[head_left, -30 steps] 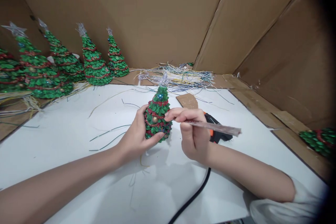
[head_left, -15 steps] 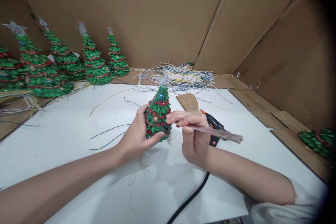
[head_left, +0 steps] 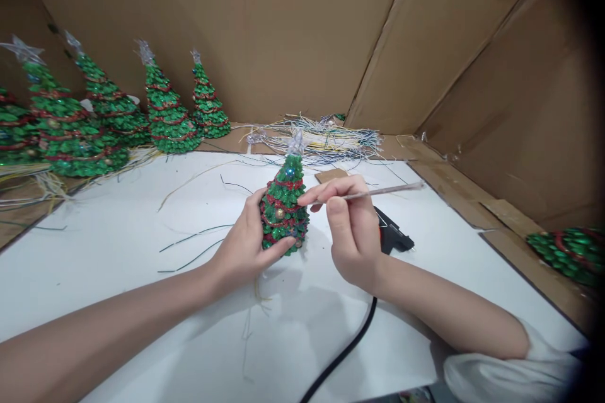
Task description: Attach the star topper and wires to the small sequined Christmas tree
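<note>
A small green Christmas tree figurine [head_left: 283, 192] with red garlands, tiny baubles and a clear star on top stands tilted slightly in front of me. My left hand [head_left: 248, 236] is wrapped round its left side, thumb across the lower front. In my right hand [head_left: 352, 220] a thin, flat stick [head_left: 390, 189] is pinched, pointing out to the right. The fingertips of that hand reach the tree's right side at mid-height; whether the stick's near end touches it is hidden by the fingers. Thin wires [head_left: 261, 293] hang below the tree.
Several similar trees [head_left: 167, 110] stand at the back left. A bundle of thin wires [head_left: 331, 138] lies along the cardboard wall. Behind my right hand is a black glue gun [head_left: 394, 233], with a black cable [head_left: 347, 349] running forward. Another tree [head_left: 570, 252] lies at right.
My right hand has shifted up a little along the tree and turned, so the stick's outer end now points upward to the right instead of downward. The left hand keeps its hold.
</note>
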### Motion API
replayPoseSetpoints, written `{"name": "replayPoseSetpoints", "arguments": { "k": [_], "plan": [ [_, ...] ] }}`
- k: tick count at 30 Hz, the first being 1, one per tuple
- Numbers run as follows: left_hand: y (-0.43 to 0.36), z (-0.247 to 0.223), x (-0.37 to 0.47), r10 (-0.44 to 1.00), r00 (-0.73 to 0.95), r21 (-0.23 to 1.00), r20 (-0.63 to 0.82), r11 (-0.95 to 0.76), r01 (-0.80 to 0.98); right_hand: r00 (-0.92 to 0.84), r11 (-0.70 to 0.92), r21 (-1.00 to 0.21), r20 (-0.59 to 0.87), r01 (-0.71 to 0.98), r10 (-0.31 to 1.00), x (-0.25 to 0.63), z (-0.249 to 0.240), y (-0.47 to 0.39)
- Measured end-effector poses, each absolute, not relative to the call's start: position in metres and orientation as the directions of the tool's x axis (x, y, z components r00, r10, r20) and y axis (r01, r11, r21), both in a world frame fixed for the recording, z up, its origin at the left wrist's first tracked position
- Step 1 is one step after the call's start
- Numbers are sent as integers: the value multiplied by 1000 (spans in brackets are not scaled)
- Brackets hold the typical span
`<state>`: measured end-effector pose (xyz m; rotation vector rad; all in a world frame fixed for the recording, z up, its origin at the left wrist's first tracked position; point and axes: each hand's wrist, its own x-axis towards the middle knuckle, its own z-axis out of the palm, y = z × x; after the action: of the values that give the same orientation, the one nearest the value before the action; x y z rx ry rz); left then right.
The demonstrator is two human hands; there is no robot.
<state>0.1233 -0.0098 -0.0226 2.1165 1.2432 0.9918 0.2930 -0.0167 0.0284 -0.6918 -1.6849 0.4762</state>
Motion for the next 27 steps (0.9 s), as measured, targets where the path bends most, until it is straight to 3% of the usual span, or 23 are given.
{"name": "replayPoseSetpoints", "arguments": {
  "k": [4,12,27],
  "plan": [
    [-10,-22,123,886,311,716,343,-461,524,-124,782,-598,775,177,620,292,22,-13],
    [-7,-22,122,891,271,706,363,-453,544,-54,834,-551,833,-6,550,285,14,-5],
    [-14,-17,125,876,245,645,415,-473,600,142,811,-584,806,37,574,272,11,-6]
  ]
}}
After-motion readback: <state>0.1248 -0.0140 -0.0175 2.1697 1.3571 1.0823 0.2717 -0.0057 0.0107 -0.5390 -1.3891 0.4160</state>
